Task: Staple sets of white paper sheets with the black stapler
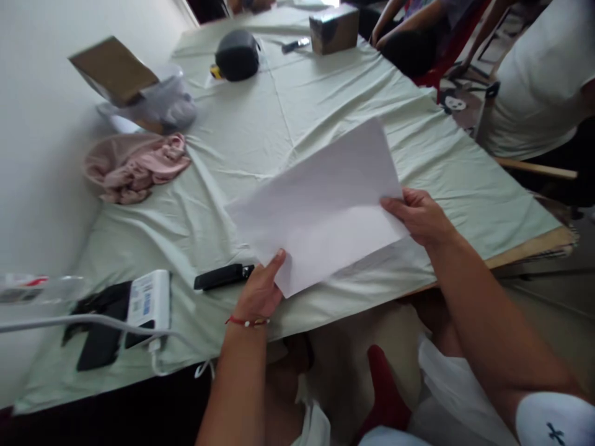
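Observation:
A blank white sheet of paper [320, 204] is held above the table, tilted, its far corner pointing away from me. My left hand [264, 288] grips its near left corner, thumb on top and fingers hidden beneath. At the right edge my right hand [421, 217] pinches the sheet between thumb and fingers. Whether it is one sheet or more I cannot tell. Close to my left hand, a black stapler-like object [223, 277] lies on the cloth, its right end by my wrist.
A pale green cloth [242, 148] covers the table. Along the left lie a white power strip [151, 300] with cables, a black phone-like slab [100, 337], pink fabric [144, 164] and an open cardboard box [116, 71]. Farther back are a black case [237, 56] and a carton [334, 31]. People sit at right.

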`<action>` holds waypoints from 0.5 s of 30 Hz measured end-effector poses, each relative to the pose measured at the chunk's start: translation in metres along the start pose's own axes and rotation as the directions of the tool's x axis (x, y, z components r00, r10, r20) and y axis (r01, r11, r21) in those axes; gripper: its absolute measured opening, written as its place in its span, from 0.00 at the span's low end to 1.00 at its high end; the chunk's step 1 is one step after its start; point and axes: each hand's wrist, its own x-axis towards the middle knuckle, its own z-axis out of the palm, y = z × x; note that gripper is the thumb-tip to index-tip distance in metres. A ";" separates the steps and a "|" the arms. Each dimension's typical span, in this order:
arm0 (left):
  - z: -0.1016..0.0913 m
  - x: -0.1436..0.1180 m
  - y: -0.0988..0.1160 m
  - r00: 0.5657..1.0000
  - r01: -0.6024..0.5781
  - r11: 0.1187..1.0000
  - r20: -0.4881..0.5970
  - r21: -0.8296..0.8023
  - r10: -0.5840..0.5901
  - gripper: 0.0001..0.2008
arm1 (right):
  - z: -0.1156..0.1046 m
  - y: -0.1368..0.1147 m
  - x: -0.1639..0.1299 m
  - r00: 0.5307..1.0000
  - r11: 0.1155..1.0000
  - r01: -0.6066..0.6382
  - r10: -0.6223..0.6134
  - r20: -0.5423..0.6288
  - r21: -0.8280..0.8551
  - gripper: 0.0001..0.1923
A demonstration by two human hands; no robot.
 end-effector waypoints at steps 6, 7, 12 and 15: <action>-0.010 -0.010 -0.008 0.959 -0.245 0.964 -0.121 0.102 0.257 0.30 | -0.015 0.001 -0.008 0.996 0.999 0.022 -0.019 0.085 -0.029 0.14; -0.014 -0.009 -0.009 0.937 -0.312 0.937 -0.111 0.160 0.331 0.31 | -0.018 0.002 -0.009 0.993 0.998 0.016 -0.010 0.116 -0.052 0.15; -0.032 0.001 -0.011 0.874 -0.459 0.740 0.099 0.492 0.476 0.26 | -0.021 0.002 -0.010 0.993 0.980 0.079 -0.063 0.095 -0.182 0.19; -0.036 0.008 -0.010 0.905 -0.426 0.723 0.237 0.545 0.354 0.19 | -0.017 0.002 -0.010 0.995 0.965 0.092 -0.077 0.070 -0.247 0.20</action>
